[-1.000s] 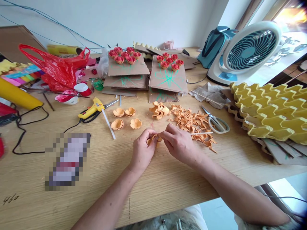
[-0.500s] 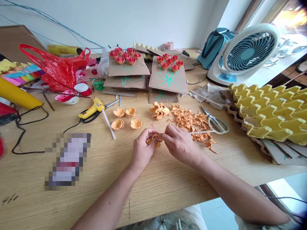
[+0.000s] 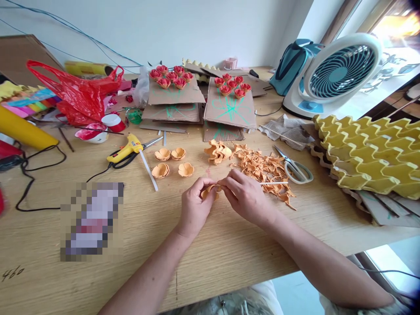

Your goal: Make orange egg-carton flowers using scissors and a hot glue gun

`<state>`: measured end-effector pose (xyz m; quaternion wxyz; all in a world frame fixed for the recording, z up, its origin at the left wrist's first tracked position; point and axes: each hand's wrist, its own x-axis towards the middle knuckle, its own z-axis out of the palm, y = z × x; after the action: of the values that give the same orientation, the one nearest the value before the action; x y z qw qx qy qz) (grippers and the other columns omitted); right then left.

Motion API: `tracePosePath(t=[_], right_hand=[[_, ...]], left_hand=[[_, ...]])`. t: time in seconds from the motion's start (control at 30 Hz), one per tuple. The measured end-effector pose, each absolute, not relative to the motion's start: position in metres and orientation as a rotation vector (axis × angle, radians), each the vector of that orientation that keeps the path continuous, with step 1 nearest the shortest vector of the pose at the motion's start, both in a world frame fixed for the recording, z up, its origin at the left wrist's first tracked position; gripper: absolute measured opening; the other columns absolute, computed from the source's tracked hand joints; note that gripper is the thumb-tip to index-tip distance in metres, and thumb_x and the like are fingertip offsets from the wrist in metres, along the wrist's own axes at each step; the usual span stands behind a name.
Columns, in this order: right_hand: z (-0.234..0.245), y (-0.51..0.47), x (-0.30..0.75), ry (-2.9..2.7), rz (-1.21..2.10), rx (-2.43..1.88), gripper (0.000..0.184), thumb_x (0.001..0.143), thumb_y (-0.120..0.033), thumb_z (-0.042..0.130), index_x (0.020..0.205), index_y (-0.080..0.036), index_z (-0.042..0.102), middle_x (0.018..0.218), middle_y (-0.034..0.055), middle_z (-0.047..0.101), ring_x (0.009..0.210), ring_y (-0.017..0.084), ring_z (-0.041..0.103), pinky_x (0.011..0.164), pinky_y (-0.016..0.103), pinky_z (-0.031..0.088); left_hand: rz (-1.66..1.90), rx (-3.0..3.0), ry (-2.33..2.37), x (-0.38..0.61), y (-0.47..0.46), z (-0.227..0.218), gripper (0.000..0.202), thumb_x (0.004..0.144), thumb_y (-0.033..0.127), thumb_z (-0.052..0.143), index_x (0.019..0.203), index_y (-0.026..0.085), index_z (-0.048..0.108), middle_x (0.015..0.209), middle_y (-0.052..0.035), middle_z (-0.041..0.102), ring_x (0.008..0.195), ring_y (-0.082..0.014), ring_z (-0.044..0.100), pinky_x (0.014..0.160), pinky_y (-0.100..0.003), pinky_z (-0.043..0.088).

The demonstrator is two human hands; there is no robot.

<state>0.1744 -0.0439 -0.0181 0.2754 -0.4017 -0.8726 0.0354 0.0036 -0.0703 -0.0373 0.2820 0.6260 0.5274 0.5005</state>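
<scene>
Between my two hands is a small orange flower cup [image 3: 210, 191] with rounded petals, partly covered by fingers. My left hand [image 3: 196, 203] is closed around its left side, thumb in front. The fingertips of my right hand [image 3: 244, 192] pinch a petal edge on its right side. A thin white stick [image 3: 274, 183] juts out to the right behind my right hand; whether that hand grips it is hidden. Several finished-looking orange flower cups [image 3: 186, 169] sit just beyond my left hand. A stack of uncut orange cups [image 3: 217, 152] and a pile of orange trimmings [image 3: 262, 164] lie farther back.
Scissors [image 3: 297, 169] lie right of the trimmings. A yellow glue gun [image 3: 126, 150] rests at left, beside a white stick [image 3: 149, 171]. Red flowers stand on cardboard [image 3: 229, 111] behind. Yellow egg trays [image 3: 370, 153] and a fan [image 3: 341, 72] occupy the right side.
My right fingers have shifted slightly along the petal edge, drawing closer together. The white stick behind that hand has moved a little left and its far end has dropped.
</scene>
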Motion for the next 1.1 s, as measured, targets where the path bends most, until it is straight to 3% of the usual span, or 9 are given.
tracePosePath(t=[0.23,0.47,0.6,0.8,0.97,1.1], right_hand=[[-0.0145,-0.0467,0.177,-2.471,-0.194,-0.988,0.025,0.104,-0.018,0.046,0.098,-0.019,0.07,0.086,0.0061,0.06,0.072,0.019,0.049,0.064,0.031,0.032],[-0.0161,-0.0448,0.175,-2.335,0.136,-1.083,0.022,0.105,-0.024,0.048,0.1,-0.018,0.068,0.089,0.0054,0.059,0.074,0.016,0.055,0.065,0.027,0.037],[-0.0171,-0.0443,0.175,-2.348,0.122,-1.09,0.023,0.105,-0.023,0.048,0.095,-0.018,0.068,0.088,0.0054,0.059,0.073,0.016,0.054,0.064,0.026,0.037],[-0.0158,-0.0441,0.1765,-2.424,-0.093,-1.003,0.026,0.103,-0.018,0.047,0.088,-0.018,0.068,0.083,0.0057,0.058,0.071,0.018,0.05,0.064,0.03,0.034],[-0.016,-0.043,0.1758,-2.314,0.167,-1.043,0.021,0.105,-0.025,0.049,0.098,-0.019,0.068,0.088,0.0054,0.06,0.074,0.016,0.056,0.065,0.027,0.038],[-0.0161,-0.043,0.1758,-2.302,0.195,-1.045,0.022,0.105,-0.025,0.049,0.098,-0.018,0.069,0.087,0.0055,0.06,0.074,0.016,0.056,0.065,0.026,0.038]], left_hand=[[1.324,1.601,1.318,0.0053,-0.0701,-0.0387,0.005,0.092,0.02,0.062,0.087,0.021,0.063,0.076,0.0021,0.071,0.065,-0.0103,0.064,0.062,-0.02,0.049],[1.36,1.721,1.402,0.0041,-0.0695,-0.0362,0.007,0.093,0.016,0.059,0.089,0.021,0.063,0.076,0.0028,0.07,0.065,-0.0093,0.06,0.063,-0.019,0.046],[1.329,1.687,1.367,0.0056,-0.0698,-0.0398,0.007,0.094,0.017,0.059,0.095,0.021,0.064,0.081,0.0018,0.073,0.069,-0.0103,0.065,0.066,-0.02,0.049],[1.323,1.639,1.291,0.0061,-0.0701,-0.0399,0.007,0.094,0.017,0.058,0.089,0.021,0.063,0.079,0.0015,0.073,0.069,-0.011,0.066,0.065,-0.02,0.05],[1.357,1.777,1.399,0.0042,-0.0713,-0.0355,0.008,0.094,0.018,0.058,0.09,0.02,0.064,0.075,0.002,0.069,0.062,-0.0099,0.058,0.062,-0.02,0.046],[1.337,1.775,1.415,0.0041,-0.072,-0.0369,0.007,0.094,0.018,0.059,0.095,0.02,0.065,0.076,0.0017,0.07,0.065,-0.0108,0.061,0.065,-0.021,0.047]])
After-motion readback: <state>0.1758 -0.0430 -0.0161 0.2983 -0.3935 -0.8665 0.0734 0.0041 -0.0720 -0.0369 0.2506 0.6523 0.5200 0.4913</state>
